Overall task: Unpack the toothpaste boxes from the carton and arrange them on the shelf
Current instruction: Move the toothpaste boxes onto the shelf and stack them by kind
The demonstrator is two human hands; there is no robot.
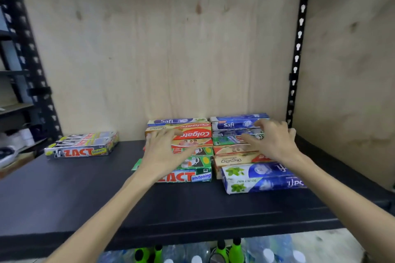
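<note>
Black shelf (64,198); pale knotted plywood backing (171,49); red-and-white Colgate box (192,133); blue-and-white Safi box (263,179) with green mint leaves; silver-and-red Zact box (83,147).

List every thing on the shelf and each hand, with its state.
Zact Smokers pack: lying flat, apart at left.
Left stack: boxes flat, under left hand.
Right stack: boxes flat, under right hand.
Front Safi box: askew.
Left hand: fingers spread, resting on boxes.
Right hand: fingers bent onto boxes.

"ZACT" stands on the far-left box (82,147); "ZACT Whitening" on the near green box (188,176); "Colgate", upside down, on a red box (192,133); "Safi" on blue boxes (233,124); seemingly "DOUBLE MINT" on the nearest blue-and-white box (263,178).
</note>
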